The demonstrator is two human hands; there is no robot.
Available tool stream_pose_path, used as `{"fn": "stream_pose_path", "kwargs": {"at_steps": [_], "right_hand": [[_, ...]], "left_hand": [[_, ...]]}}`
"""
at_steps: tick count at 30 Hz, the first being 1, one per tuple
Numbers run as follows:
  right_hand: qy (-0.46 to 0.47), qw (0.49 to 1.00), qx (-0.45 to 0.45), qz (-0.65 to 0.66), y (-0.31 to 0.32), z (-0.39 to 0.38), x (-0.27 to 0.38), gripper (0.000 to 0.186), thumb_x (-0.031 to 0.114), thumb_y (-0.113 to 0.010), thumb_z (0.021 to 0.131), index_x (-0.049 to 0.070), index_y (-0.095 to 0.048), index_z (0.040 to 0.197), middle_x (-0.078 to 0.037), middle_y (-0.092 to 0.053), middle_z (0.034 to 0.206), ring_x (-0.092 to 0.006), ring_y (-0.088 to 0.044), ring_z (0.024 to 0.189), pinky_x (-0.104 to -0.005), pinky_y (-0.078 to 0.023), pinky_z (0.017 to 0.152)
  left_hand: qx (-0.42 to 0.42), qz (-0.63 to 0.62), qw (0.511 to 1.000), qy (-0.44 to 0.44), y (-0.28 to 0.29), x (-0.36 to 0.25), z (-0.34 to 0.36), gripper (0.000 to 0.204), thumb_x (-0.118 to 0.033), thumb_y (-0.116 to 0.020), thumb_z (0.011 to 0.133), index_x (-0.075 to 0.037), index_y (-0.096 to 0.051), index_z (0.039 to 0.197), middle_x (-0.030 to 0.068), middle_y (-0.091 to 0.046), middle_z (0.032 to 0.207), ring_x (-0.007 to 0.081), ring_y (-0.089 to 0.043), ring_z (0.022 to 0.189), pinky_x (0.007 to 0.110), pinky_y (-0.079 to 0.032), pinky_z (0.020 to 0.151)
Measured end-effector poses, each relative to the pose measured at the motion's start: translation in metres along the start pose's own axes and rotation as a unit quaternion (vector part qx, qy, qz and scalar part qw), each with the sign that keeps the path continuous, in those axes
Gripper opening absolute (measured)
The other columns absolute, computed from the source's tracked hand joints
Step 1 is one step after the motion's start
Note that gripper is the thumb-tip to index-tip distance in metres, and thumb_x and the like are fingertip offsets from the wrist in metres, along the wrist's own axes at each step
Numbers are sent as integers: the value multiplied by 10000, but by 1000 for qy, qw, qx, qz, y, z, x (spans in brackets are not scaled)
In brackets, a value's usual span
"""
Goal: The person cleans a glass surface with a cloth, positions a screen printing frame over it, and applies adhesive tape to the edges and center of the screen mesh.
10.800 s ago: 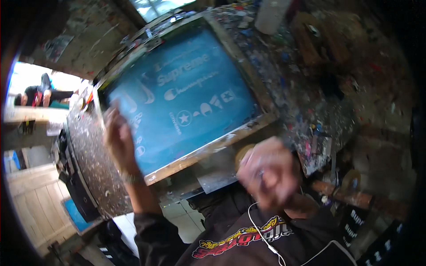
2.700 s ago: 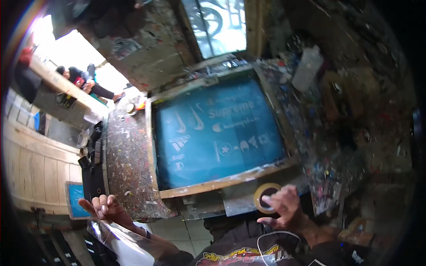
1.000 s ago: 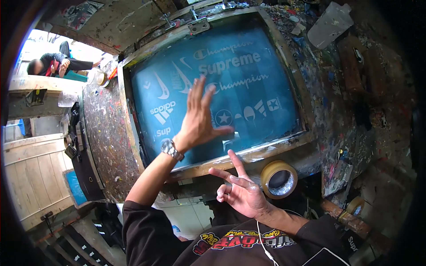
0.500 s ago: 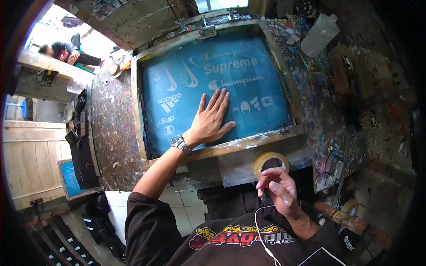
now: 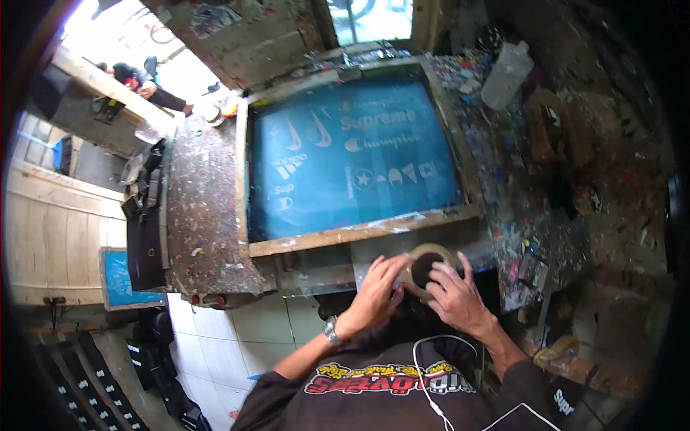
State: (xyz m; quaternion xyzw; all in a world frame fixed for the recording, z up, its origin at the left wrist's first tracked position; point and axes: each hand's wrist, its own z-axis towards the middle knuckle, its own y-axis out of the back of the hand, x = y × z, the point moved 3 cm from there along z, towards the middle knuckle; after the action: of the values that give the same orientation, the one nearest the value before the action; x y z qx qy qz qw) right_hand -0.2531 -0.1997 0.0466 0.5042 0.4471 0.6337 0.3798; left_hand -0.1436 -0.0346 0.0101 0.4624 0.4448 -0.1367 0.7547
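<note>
A wooden-framed blue printing screen (image 5: 381, 194) with pale stencil lettering and logo shapes lies on the paint-spattered worktable (image 5: 201, 208). Below its front rail, a brown tape roll (image 5: 424, 250) is between my two hands. My left hand (image 5: 377, 294), with a metal watch on the wrist, grips the roll's left edge, its thumb partly hidden. My right hand (image 5: 456, 302) holds the roll from the right, fingers over its rim and dark core.
A translucent bottle (image 5: 507, 75) lies at back right among scraps. A smaller blue screen (image 5: 126, 276) stands at left, beside black items (image 5: 144, 248). Another person (image 5: 140, 82) sits beyond the upper-left opening. A window (image 5: 366, 18) is behind the table.
My left hand has left the screen's surface and moved down to the tape roll. My right hand, earlier raised with fingers apart or curled, is now on the roll. The view has shifted.
</note>
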Motion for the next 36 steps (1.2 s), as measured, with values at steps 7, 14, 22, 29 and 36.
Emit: {"fn": "stream_pose_path", "kwargs": {"at_steps": [7, 14, 22, 29, 36], "right_hand": [[22, 984, -3, 175, 47, 6, 24, 297, 342, -749, 843, 69, -642, 893, -64, -635, 833, -246, -649, 897, -591, -266, 1114], [125, 991, 10, 48, 43, -1, 84, 322, 384, -691, 868, 87, -648, 752, -69, -590, 692, -217, -594, 689, -544, -368, 987], [161, 984, -5, 72, 37, 2, 106, 252, 337, -655, 877, 112, -635, 767, -24, -581, 699, -182, -591, 713, -441, -406, 962], [196, 925, -18, 326, 43, 7, 108, 325, 357, -635, 924, 66, -586, 789, -69, -563, 751, -238, -602, 772, -416, -442, 878], [97, 906, -3, 411, 34, 11, 63, 294, 291, -770, 830, 26, -648, 865, -70, -616, 784, -258, -603, 760, -440, -426, 906]], "left_hand": [[-9, -270, 957, 110, 39, -23, -4, 451, 9, -638, 845, -15, -570, 1289, 133, -683, 1146, 226, -646, 1111, 366, -491, 987], [123, -162, 979, 9, 42, -17, -26, 425, -46, -702, 811, -25, -585, 1219, 163, -613, 1272, 302, -533, 1283, 426, -401, 1097], [157, -179, 971, 3, 42, -7, -20, 278, -37, -731, 800, -40, -660, 1069, 98, -688, 1070, 319, -582, 1220, 415, -462, 1028], [162, -502, 828, 189, 66, -4, -68, 319, -141, -515, 987, 67, -613, 1208, 190, -641, 1237, 298, -582, 1231, 418, -419, 1081], [55, -543, 786, 291, 71, -6, -80, 422, -94, -651, 947, 52, -547, 1328, 139, -646, 1239, 186, -613, 1160, 322, -495, 992]]}}
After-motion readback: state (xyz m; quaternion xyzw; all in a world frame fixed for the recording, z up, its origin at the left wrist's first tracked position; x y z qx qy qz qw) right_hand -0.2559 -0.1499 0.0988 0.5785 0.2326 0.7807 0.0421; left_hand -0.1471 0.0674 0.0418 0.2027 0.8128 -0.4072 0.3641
